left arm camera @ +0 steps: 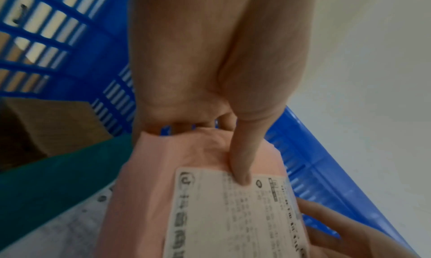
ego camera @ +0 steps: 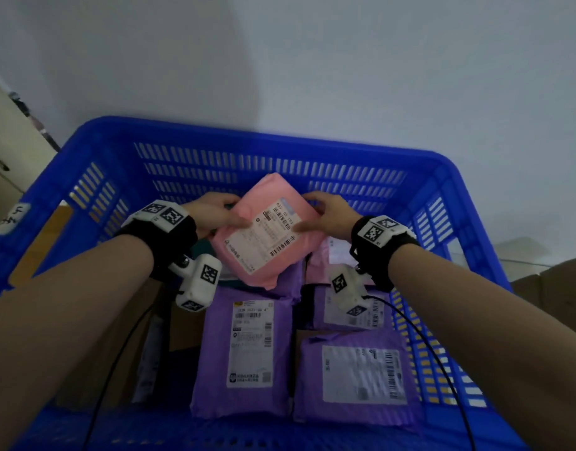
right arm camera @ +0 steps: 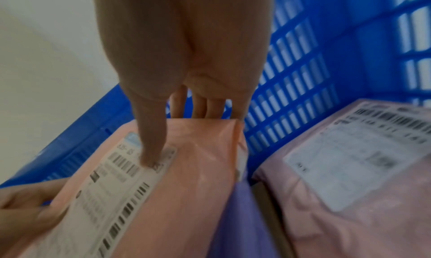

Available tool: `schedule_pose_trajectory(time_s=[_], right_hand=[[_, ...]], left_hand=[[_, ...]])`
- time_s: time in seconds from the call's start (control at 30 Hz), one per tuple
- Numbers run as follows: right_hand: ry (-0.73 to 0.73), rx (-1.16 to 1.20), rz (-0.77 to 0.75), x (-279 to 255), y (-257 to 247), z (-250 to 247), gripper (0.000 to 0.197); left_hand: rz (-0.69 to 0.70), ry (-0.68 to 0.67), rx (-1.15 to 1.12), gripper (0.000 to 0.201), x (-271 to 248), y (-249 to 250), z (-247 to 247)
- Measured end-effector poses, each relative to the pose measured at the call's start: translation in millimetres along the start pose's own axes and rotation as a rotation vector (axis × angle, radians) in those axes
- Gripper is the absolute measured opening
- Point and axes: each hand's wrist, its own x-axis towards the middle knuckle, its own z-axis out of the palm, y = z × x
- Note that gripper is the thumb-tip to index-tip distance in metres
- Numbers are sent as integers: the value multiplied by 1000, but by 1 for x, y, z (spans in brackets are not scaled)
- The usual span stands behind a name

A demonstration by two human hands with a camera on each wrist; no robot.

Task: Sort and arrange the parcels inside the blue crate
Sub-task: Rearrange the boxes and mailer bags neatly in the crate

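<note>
Head view, your left hand (ego camera: 211,213) and right hand (ego camera: 325,216) grip the soft pink plastic parcel (ego camera: 267,236) above the blue slatted crate (ego camera: 247,151), thumbs on its label, fingers hidden behind, label print blurred, purple mailers (ego camera: 244,353) beneath.

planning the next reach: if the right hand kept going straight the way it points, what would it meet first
Most likely the slotted far wall of the blue crate. The right hand grips the pink parcel and points toward that wall; its fingers show nothing between. Depth is unclear.

Head overhead; wrists close, shared parcel (ego camera: 267,232)
</note>
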Motion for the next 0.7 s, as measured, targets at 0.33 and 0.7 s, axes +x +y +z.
schedule_pose_trajectory(time_s=[0.33,0.7], right_hand=[[354,94,228,-38,72,-44,54],[473,-28,504,-39,103,-43,39]], left_hand=[[-33,18,-333,29,34,40,78],[-188,-87,-359,25,51,18,129]])
